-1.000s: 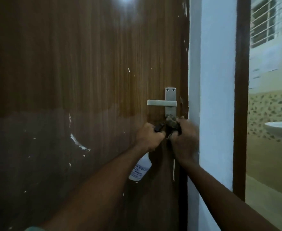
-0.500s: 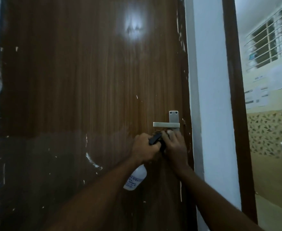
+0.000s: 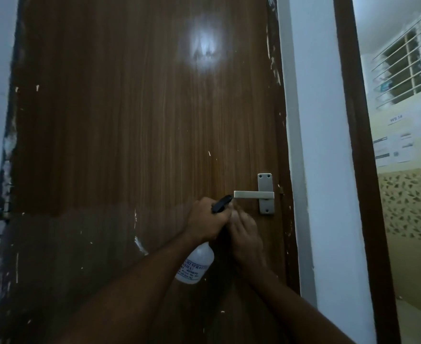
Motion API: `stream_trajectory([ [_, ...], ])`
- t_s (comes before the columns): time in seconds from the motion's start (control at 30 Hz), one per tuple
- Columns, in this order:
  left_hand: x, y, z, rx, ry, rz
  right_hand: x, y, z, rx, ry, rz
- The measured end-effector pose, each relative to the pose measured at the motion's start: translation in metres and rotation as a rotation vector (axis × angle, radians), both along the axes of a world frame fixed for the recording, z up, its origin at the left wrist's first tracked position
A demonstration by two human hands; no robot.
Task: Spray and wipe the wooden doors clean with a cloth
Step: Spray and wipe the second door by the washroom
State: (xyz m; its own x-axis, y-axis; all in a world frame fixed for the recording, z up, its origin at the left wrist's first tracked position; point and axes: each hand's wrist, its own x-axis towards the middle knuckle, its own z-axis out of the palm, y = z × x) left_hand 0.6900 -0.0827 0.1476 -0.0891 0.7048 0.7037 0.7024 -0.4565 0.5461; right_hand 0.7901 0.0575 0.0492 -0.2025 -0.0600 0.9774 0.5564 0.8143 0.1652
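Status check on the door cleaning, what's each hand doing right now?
Left hand grips spray bottle, nozzle near door handle. Right hand beside it, grip unclear; cloth not visible. Wooden door unobstructed.

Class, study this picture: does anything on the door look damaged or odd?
Yes. The brown wooden door carries white chips and scratches, one long gouge left of the white spray bottle, and its left edge looks flaked.

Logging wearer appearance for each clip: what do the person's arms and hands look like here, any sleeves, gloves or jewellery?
Both forearms are bare as far as the bottom edge of the picture; no sleeve shows. The left hand and right hand wear no gloves. No watch, bracelet or ring is visible on either wrist or on the fingers, though the dim light could hide small items.
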Motion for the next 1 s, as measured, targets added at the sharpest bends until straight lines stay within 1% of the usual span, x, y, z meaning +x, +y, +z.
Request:
stream_trajectory([
  [0.07, -0.003, 0.0, -0.002, -0.023, 0.029, -0.007, 0.011, 0.011, -0.006, 0.192, -0.181, -0.129],
  [0.1, -0.004, 0.0, -0.003, -0.026, 0.046, -0.014, 0.014, 0.015, 0.003, 0.235, -0.192, -0.187],
  [0.13, -0.006, 0.0, -0.004, -0.033, 0.055, -0.022, 0.014, 0.015, 0.015, 0.224, -0.14, -0.209],
  [0.2, -0.009, 0.001, -0.007, -0.048, 0.06, -0.025, 0.008, 0.012, 0.04, 0.062, 0.074, -0.181],
  [0.23, -0.011, 0.002, -0.008, -0.055, 0.059, -0.02, 0.004, 0.009, 0.045, -0.001, 0.139, -0.17],
  [0.3, -0.014, 0.003, -0.009, -0.075, 0.033, -0.032, -0.003, 0.01, 0.036, -0.003, 0.142, -0.153],
  [0.33, -0.013, 0.003, -0.009, -0.076, 0.024, -0.033, -0.001, 0.014, 0.024, 0.042, 0.091, -0.152],
  [0.43, -0.008, 0.008, -0.008, -0.067, 0.046, -0.011, 0.035, 0.031, -0.001, 0.272, -0.191, -0.189],
  [0.47, -0.006, 0.01, -0.008, -0.076, 0.057, -0.009, 0.05, 0.036, -0.001, 0.31, -0.235, -0.223],
  [0.5, -0.005, 0.013, -0.01, -0.082, 0.065, -0.01, 0.065, 0.04, 0.003, 0.309, -0.236, -0.257],
  [0.57, -0.001, 0.018, -0.013, -0.087, 0.08, 0.007, 0.091, 0.044, 0.015, 0.282, -0.177, -0.306],
  [0.63, 0.001, 0.022, -0.015, -0.086, 0.062, 0.03, 0.095, 0.042, 0.016, 0.222, -0.136, -0.316],
  [0.7, 0.003, 0.026, -0.02, -0.087, 0.038, 0.025, 0.085, 0.037, -0.006, 0.062, -0.011, -0.261],
  [0.73, 0.006, 0.026, -0.022, -0.087, 0.036, 0.023, 0.078, 0.035, -0.021, 0.013, 0.059, -0.23],
  [0.77, 0.006, 0.025, -0.024, -0.083, 0.035, 0.019, 0.072, 0.035, -0.035, -0.01, 0.077, -0.206],
  [0.8, 0.007, 0.025, -0.026, -0.081, 0.036, 0.01, 0.072, 0.035, -0.046, -0.003, 0.032, -0.203],
  [0.83, 0.005, 0.025, -0.027, -0.081, 0.045, 0.005, 0.076, 0.035, -0.048, 0.048, -0.048, -0.208],
  [0.87, 0.003, 0.024, -0.028, -0.085, 0.06, 0.008, 0.083, 0.036, -0.042, 0.088, -0.099, -0.206],
  [0.9, 0.0, 0.024, -0.027, -0.09, 0.071, 0.014, 0.09, 0.034, -0.031, 0.077, -0.076, -0.192],
  [0.93, -0.004, 0.022, -0.027, -0.097, 0.068, 0.015, 0.095, 0.033, -0.018, 0.011, 0.026, -0.176],
  [1.0, -0.012, 0.02, -0.026, -0.091, 0.053, 0.007, 0.092, 0.027, -0.001, -0.151, 0.292, -0.147],
])
